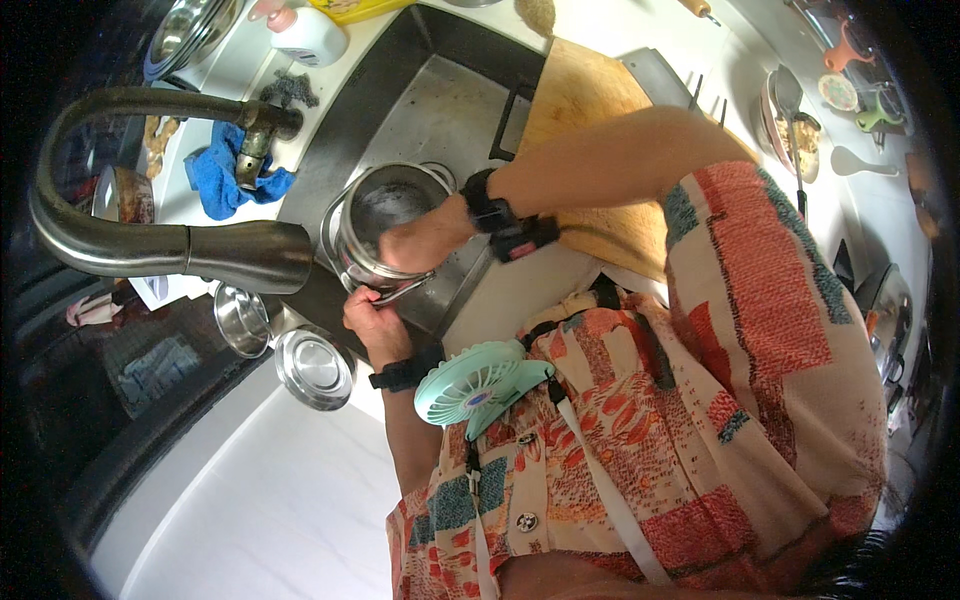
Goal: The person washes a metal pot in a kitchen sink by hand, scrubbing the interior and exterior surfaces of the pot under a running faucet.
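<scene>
A stainless steel pot [373, 196] with loop handles stands tilted in a dark metal sink [450, 86]. My left hand [377, 326] grips it at the near side, the thumb over the handle by the rim. Reaching down into the pot is my right hand [421, 238], slightly blurred. Its fingers are hidden behind the wrist and rim, so I cannot tell whether they hold anything. The curved faucet [247, 255] ends with its spray head just left of the pot. Beyond the left hand, a steel bowl [241, 320] and a round steel lid [315, 367] lie beside the sink.
A wooden cutting board [577, 97] overlaps the sink's right side, with a cleaver blade [656, 75] beyond it. Behind the sink are a blue cloth [229, 176] and a pump bottle [307, 36]. A mint-green fan [476, 386] hangs at my chest.
</scene>
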Action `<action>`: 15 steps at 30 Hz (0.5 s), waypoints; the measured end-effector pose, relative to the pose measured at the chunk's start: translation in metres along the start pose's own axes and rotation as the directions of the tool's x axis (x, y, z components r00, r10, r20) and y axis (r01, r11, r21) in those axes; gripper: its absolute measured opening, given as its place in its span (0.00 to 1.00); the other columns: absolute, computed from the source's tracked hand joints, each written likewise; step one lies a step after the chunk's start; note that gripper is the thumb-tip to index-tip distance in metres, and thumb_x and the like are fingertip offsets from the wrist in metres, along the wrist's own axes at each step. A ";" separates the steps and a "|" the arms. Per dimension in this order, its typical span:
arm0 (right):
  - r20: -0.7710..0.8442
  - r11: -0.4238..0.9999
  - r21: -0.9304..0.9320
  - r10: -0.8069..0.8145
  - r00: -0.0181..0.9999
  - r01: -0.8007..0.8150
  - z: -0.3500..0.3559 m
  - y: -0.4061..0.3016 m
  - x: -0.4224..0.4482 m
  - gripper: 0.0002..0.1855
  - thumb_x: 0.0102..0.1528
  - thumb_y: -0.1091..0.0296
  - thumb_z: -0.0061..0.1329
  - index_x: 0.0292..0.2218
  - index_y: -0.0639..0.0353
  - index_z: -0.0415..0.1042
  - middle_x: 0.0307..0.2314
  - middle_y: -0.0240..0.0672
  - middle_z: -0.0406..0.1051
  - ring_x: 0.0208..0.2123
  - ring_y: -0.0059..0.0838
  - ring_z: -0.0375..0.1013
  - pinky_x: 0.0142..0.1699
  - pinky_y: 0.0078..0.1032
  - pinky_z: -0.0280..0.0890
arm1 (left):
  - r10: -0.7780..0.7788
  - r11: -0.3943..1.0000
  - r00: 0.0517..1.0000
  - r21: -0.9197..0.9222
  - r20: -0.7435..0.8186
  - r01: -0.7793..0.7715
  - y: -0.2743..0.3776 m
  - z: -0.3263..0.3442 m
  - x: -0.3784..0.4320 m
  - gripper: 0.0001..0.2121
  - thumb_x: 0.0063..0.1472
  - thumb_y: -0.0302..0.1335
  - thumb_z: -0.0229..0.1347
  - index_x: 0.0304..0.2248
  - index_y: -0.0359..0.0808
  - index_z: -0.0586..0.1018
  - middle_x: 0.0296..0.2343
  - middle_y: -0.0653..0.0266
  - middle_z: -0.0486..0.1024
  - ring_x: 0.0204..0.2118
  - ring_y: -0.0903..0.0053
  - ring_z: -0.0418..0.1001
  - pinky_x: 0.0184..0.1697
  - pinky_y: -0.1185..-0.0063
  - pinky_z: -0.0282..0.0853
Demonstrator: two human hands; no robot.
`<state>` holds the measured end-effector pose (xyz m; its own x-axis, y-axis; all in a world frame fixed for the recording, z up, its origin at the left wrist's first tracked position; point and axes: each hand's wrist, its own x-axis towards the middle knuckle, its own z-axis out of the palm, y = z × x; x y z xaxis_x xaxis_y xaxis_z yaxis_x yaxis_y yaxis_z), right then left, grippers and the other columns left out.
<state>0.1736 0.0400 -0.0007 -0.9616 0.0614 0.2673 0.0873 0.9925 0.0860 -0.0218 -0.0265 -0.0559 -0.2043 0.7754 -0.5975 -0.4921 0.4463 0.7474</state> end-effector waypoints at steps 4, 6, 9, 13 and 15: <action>0.525 0.973 0.131 0.094 0.846 -0.190 -0.006 0.005 -0.037 0.14 0.47 0.61 0.41 0.29 0.60 0.74 0.29 0.37 0.71 0.34 0.31 0.69 0.41 0.28 0.60 | 0.118 0.990 0.990 0.087 -0.083 -0.111 0.016 0.029 -0.024 0.05 0.38 0.18 0.44 0.21 0.33 0.65 0.23 0.65 0.62 0.26 0.73 0.63 0.29 0.67 0.69; 0.596 0.984 -0.177 0.123 0.793 -0.019 0.012 0.020 -0.039 0.17 0.50 0.58 0.38 0.32 0.57 0.74 0.34 0.35 0.70 0.41 0.28 0.66 0.48 0.28 0.54 | 0.377 0.792 0.907 0.443 0.188 -0.421 0.017 0.023 -0.029 0.08 0.37 0.18 0.44 0.24 0.31 0.66 0.23 0.65 0.62 0.26 0.74 0.63 0.29 0.67 0.69; 0.443 0.883 -0.469 0.236 0.865 -0.001 0.063 0.017 -0.043 0.19 0.51 0.54 0.34 0.34 0.52 0.74 0.41 0.34 0.68 0.48 0.27 0.60 0.56 0.34 0.41 | 0.235 0.910 0.969 0.334 0.073 -0.246 0.038 0.036 -0.034 0.13 0.36 0.17 0.45 0.27 0.28 0.66 0.22 0.65 0.62 0.25 0.75 0.62 0.30 0.71 0.68; 0.527 0.999 -0.019 -0.019 0.850 0.034 0.064 0.024 -0.026 0.13 0.45 0.64 0.41 0.32 0.58 0.72 0.33 0.37 0.70 0.36 0.31 0.66 0.45 0.32 0.54 | 0.290 0.950 0.955 0.142 -0.066 -0.279 0.045 0.041 -0.019 0.14 0.33 0.14 0.44 0.27 0.25 0.66 0.22 0.64 0.63 0.24 0.77 0.61 0.28 0.82 0.60; 0.341 0.867 -0.366 -0.215 0.915 0.339 0.110 0.019 -0.019 0.07 0.41 0.71 0.45 0.26 0.60 0.71 0.27 0.39 0.70 0.28 0.33 0.68 0.34 0.29 0.59 | 0.391 0.905 0.918 0.213 -0.072 -0.368 0.051 0.050 -0.015 0.13 0.33 0.13 0.44 0.26 0.25 0.66 0.22 0.64 0.64 0.24 0.78 0.61 0.27 0.85 0.56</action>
<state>0.1650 0.0695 -0.1096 -0.9876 -0.1206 -0.1008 -0.1556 0.8422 0.5163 -0.0015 0.0065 0.0059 -0.4410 0.8536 -0.2774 -0.1899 0.2134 0.9583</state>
